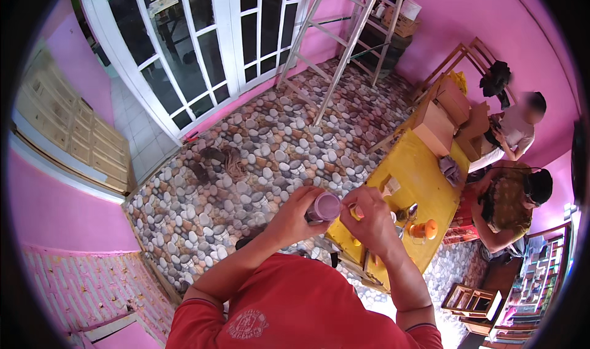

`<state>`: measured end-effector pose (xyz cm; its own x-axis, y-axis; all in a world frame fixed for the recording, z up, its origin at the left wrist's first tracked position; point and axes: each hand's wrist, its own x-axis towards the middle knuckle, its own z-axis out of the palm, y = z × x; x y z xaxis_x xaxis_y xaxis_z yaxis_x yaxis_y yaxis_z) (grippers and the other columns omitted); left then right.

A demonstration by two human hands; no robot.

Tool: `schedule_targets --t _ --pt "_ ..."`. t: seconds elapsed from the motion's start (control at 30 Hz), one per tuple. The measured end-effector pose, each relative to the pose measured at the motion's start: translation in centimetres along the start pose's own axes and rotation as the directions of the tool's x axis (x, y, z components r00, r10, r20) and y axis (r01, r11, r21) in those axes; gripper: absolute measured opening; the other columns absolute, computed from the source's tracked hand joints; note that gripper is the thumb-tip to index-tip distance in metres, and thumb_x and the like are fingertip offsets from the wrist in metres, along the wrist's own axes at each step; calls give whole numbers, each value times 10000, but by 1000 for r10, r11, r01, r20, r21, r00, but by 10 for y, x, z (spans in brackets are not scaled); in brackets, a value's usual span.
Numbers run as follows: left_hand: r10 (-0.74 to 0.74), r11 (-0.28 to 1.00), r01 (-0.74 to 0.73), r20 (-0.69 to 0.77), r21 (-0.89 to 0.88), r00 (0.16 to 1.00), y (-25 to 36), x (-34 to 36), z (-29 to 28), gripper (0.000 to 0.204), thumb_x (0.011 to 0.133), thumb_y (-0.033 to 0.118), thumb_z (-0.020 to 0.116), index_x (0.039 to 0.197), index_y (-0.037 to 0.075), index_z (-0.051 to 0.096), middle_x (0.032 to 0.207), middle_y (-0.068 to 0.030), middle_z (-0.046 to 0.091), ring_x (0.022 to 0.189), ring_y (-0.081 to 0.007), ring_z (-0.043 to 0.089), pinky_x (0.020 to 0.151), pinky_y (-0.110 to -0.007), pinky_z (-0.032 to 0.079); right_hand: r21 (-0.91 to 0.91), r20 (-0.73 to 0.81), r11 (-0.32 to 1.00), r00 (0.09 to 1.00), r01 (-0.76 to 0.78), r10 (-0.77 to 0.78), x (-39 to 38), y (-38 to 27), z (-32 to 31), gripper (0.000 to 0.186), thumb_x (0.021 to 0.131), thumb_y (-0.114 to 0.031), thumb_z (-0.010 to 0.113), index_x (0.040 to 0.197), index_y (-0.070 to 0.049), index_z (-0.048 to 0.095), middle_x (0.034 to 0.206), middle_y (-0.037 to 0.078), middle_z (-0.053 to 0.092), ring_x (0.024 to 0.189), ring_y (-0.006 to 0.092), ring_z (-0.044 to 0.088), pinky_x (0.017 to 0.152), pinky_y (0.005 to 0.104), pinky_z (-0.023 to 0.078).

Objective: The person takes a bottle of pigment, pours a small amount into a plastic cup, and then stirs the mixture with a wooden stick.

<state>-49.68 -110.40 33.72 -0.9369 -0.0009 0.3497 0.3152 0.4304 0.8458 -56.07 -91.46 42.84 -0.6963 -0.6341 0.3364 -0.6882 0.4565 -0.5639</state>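
My left hand [294, 220] is wrapped around a small clear jar [326, 207] with a round, pale purple top that faces up. Close beside it, my right hand [370, 219] has its fingers pinched together around a small reddish-yellow piece [356, 211]. The fingers cover most of that piece, so its kind cannot be made out. Both hands are raised in front of my red shirt, near the corner of a yellow table [409, 186]. On the table, just right of my right hand, stand a jar with an orange lid [424, 229] and a glass jar [407, 212].
Cardboard boxes [433, 128] and a purple cloth [450, 169] lie on the table's far part. Two people [507, 204] are along its right side. A metal ladder [338, 48] stands by glazed doors [178, 48]. Dark rags [224, 163] lie on the pebble-patterned floor.
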Motion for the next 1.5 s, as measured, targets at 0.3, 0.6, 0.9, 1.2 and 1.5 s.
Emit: schedule_targets --t 0.3,0.6,0.9,1.2,1.5 --pt "-27 1000 27 46 -4 999 -2 5 4 715 694 213 889 1302 28 562 1295 -190 577 1214 -378 578 1020 -435 501 103 1 994 1000 29 -29 4 -6 -1 173 806 -22 761 932 -19 643 931 116 683 894 305 650 771 394 541" --pt "1 1000 -1 12 7 1000 0 8 5 640 690 182 894 1247 56 605 1248 -151 611 1149 -340 630 968 -414 528 2 -84 998 994 69 -68 4 3 7 220 760 -15 766 936 -52 640 928 97 672 897 331 633 802 439 516" --pt "42 999 -43 33 2 999 3 10 7 661 693 207 885 1256 34 585 1236 -170 589 1144 -360 604 971 -424 520 -66 -77 998 997 -15 10 0 1 -5 227 770 -19 768 956 -52 641 917 102 663 895 326 629 801 431 515" --pt "34 999 -34 52 -5 998 2 9 9 655 702 204 882 1259 34 584 1254 -162 584 1158 -359 609 967 -426 527 -5 -39 1000 999 -26 26 -14 -1 -7 212 771 8 773 926 -31 633 914 101 679 864 284 658 774 391 527" --pt "35 999 -33 83 -28 996 7 13 9 621 707 184 875 1244 48 594 1247 -151 588 1157 -339 611 972 -415 527 90 -24 995 999 -36 38 -11 -3 -2 203 772 -22 763 920 -51 627 892 93 660 864 324 636 799 435 515"
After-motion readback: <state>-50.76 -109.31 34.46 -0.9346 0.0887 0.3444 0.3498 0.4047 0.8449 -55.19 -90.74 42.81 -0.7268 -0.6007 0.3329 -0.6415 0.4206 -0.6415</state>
